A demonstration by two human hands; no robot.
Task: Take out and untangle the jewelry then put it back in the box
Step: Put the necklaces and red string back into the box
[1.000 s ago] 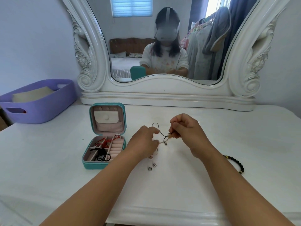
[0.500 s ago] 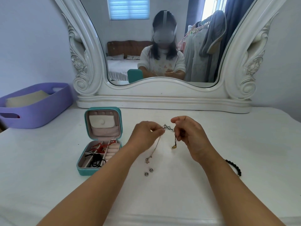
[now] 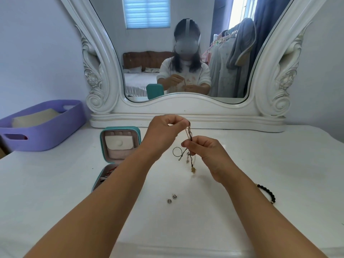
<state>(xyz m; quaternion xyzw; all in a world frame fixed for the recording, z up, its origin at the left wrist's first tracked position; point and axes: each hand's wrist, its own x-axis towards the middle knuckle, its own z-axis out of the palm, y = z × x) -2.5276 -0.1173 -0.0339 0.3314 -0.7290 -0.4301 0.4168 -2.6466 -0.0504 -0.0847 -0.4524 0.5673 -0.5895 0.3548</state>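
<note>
A tangle of thin black cord and fine chain jewelry [image 3: 188,144] hangs in the air between my hands. My left hand [image 3: 163,135] is raised and pinches its top end. Lower down, my right hand [image 3: 206,152] pinches the strands near the middle; a black loop and small gold and silver charms dangle below. The teal jewelry box [image 3: 113,133] stands open at the left, its lid upright, with red and black pieces in the tray partly hidden by my left forearm. Two small silver beads [image 3: 171,199] lie on the white table.
A black bead bracelet [image 3: 268,192] lies on the table [image 3: 55,183] by my right forearm. A purple basket [image 3: 41,125] sits at the far left. The ornate white mirror frame [image 3: 186,110] stands along the back of the table.
My left hand has risen and my right hand has dropped, so the jewelry now hangs vertically instead of stretching sideways. The camera has moved closer and tilted.
</note>
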